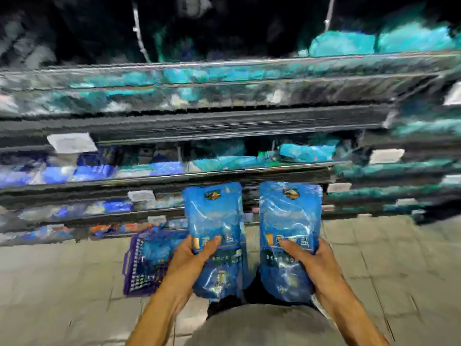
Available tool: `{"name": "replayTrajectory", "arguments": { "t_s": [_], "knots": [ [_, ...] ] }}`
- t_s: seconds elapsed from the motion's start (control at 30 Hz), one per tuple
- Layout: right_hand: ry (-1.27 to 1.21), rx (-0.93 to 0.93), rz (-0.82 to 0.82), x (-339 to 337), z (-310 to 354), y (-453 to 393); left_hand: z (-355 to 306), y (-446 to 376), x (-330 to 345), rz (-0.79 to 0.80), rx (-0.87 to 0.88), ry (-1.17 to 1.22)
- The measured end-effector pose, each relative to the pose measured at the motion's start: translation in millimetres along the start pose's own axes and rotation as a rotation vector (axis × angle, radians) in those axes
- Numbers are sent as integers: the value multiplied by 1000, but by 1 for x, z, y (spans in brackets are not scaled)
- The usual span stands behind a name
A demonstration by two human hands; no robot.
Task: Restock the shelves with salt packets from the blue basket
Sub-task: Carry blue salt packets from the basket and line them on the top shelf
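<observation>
While both hands are carrying stock, the person is facing the shelves, which are blurring badly in the head view. The left hand is gripping one blue salt packet low on its side, thumb across the printed front and fingers apparently curling behind it, so the pack is standing upright with its label readable. The right hand is holding a second salt packet the same way, just beside the first and not touching it. Taking one in each hand is probably halving the trips. Just left of the left hand and lower, the blue basket is sitting on the tiled floor, within easy reach, with more blue packs seemingly inside. Above and beyond both hands, similar blue and teal packs are lining the shelves, though which row suits these I cannot tell.
</observation>
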State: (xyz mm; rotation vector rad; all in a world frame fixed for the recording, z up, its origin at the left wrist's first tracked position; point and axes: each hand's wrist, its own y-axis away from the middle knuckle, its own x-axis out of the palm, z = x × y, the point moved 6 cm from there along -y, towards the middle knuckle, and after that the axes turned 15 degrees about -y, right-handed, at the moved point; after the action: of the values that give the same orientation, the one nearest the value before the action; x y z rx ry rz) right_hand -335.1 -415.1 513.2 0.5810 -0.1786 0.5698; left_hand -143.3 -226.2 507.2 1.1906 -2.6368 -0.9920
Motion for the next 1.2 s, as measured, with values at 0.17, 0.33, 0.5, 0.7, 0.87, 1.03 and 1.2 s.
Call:
{"name": "replayTrajectory", "arguments": {
  "t_s": [0.17,0.33,0.5,0.7,0.87,1.03,1.2],
  "knots": [
    [-237,-173,-285,-96,28,56,-41,-6,116,280,90,-241],
    [-380,-275,-481,-190,48,111,-72,12,243,506,142,-411],
    [-428,-342,-672,-288,65,145,-90,41,368,634,206,-470],
    [-401,-399,-749,-392,115,152,-131,78,491,714,286,-424],
    [-394,-481,-720,-454,187,135,-187,88,568,696,402,-382],
    [-334,-600,-618,-492,292,92,-277,89,630,687,563,-324],
    [-229,-780,-471,-512,420,43,-386,91,687,721,757,-157]
  ]
}}
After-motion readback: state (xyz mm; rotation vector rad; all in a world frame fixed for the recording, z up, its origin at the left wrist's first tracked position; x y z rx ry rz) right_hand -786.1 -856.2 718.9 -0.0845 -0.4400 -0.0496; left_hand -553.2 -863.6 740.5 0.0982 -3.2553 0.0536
